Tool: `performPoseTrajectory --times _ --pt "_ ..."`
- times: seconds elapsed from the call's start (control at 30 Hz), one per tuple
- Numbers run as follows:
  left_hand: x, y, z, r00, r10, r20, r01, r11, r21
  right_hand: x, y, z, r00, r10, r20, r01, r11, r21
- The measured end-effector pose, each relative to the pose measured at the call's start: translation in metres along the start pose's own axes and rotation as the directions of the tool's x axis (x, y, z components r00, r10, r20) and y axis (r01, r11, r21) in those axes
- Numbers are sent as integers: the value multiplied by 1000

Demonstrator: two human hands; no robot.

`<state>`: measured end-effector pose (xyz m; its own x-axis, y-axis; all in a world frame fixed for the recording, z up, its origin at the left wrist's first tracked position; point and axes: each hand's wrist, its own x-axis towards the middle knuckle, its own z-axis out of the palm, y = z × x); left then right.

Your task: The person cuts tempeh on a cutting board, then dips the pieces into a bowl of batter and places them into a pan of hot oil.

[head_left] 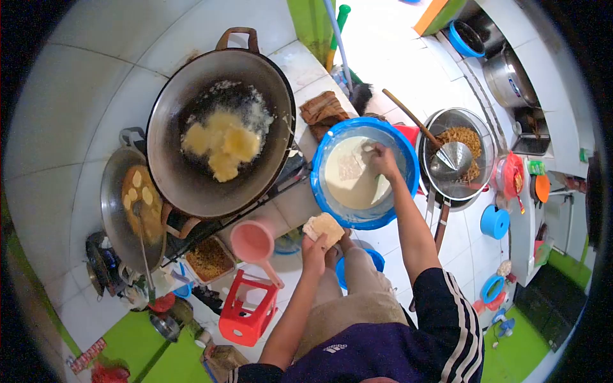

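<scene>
My left hand [315, 254] grips a pale, flat block [324, 230] just below and left of the blue basin. Inside the blue basin [413, 153] is a creamy white batter [341, 182]. My right hand [384, 161] is over the batter near the basin's right side, with fingers bent together at a small pale piece; what it holds is too small to make out. Another pale piece shows in the batter beside it. Left of the basin, a large wok [167, 127] holds bubbling oil with several yellow battered pieces [223, 143] in it.
A second wok [115, 204] with a ladle is at the left. A pink dipper [252, 241] and red stool [246, 313] lie below. Right of the basin, a strainer [450, 159] rests over brown fried bits. A brown cloth [324, 112] lies above the basin.
</scene>
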<state>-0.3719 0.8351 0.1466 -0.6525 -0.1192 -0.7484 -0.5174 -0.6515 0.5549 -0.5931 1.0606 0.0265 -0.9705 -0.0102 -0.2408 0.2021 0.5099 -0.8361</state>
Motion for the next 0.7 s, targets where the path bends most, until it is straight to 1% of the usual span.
performPoseTrajectory --times 0.07,0.13,0.17,0.27,0.3,0.37,0.4,0.47,0.5,0.53,0.63,0.67,0.7 --pt "-1 1 0 1000 7 6 -7 1000 1 2 -3 -5 996 76 53 -81 991 103" --pt "-3 4 1 1000 13 -3 -13 1000 -9 -8 -23 -16 989 -137 -63 131 987 -92" --pt "-3 6 2 1000 16 -7 -16 1000 -16 -15 -37 -20 963 -250 -102 227 954 -198" --pt "0 4 0 1000 -11 -21 10 999 -46 -39 -62 -14 868 -457 -192 338 829 -446" --pt "0 5 2 1000 -17 -24 16 999 -35 -45 -58 -3 915 -376 -145 290 864 -411" --pt "-2 9 5 999 -30 -32 30 1000 -9 -48 -13 27 969 -233 86 245 844 -478" --pt "-2 9 3 1000 -21 -22 21 1000 -12 -46 -11 31 957 -238 166 283 890 -357" --pt "0 8 2 1000 -1 -5 1 1000 -21 -38 -3 29 982 -186 -29 167 932 -323" --pt "1 7 -1 1000 0 0 0 1000 -13 -36 -10 22 981 -151 -123 108 948 -299" --pt "2 6 -3 1000 -1 6 2 1000 -4 -34 -26 6 953 -218 -209 138 930 -341" --pt "1 8 -3 1000 1 -7 -1 1000 1 -13 0 3 956 -176 -234 109 955 -275" --pt "0 10 -2 1000 3 -23 -3 1000 -1 -9 14 6 968 -172 -183 139 974 -178" --pt "-1 9 -3 1000 -1 -19 1 1000 -4 -6 13 6 992 -54 -111 51 998 -25"
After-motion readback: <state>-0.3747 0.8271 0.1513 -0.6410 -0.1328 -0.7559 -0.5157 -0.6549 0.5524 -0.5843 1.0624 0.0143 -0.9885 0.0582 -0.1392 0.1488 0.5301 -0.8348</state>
